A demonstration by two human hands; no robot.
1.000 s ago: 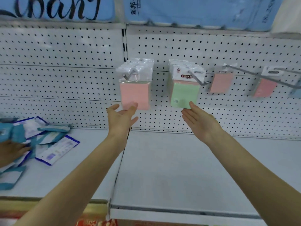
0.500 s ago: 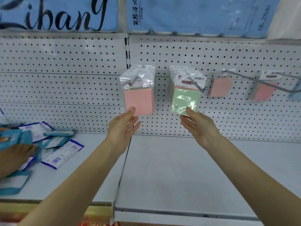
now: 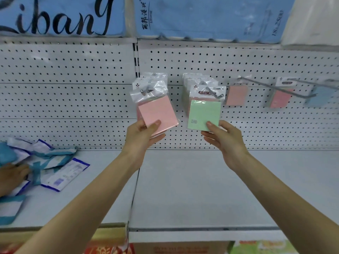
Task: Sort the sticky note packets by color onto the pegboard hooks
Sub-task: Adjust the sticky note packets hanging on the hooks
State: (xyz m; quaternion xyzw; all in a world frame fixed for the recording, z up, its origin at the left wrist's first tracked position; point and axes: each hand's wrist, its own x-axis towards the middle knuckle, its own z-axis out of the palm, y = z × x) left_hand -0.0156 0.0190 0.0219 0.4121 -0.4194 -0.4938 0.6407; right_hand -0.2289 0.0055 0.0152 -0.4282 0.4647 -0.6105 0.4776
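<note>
Head view
Left hand (image 3: 141, 136): closed on the lower corner of the front pink sticky note packet (image 3: 158, 115), thumb on its face, fingers behind; the packet is tilted, its bottom swung to the right.
Pink packets: a small stack hangs on a hook (image 3: 146, 89) just right of the seam between the two pegboard panels; the held one is the frontmost, its clear header at the hook.
Right hand (image 3: 224, 140): closed on the lower edge of the front green sticky note packet (image 3: 204, 114), thumb on its face near the bottom right, fingers underneath.
Green packets: a stack hangs on the next hook (image 3: 214, 93) to the right; the front one shows a white header card printed "STICKY N…".
Pegboard (image 3: 73, 99): white, perforated, rising from the back edge of the shelf.
Further right on the pegboard: a single pink packet (image 3: 235, 95) against the board under a long bare hook (image 3: 275, 87); another packet with a pink pad (image 3: 280, 97) behind it; a blue packet (image 3: 320, 96) near the right edge, blurred.
Shelf (image 3: 201, 189): white, bare under both hands.
Left end of the shelf: a loose heap of blue-and-white flat packages (image 3: 47, 165); another person's hand (image 3: 11, 176) rests on them at the left edge of the frame.
Above the pegboard: blue packs (image 3: 211, 17) with black lettering.
</note>
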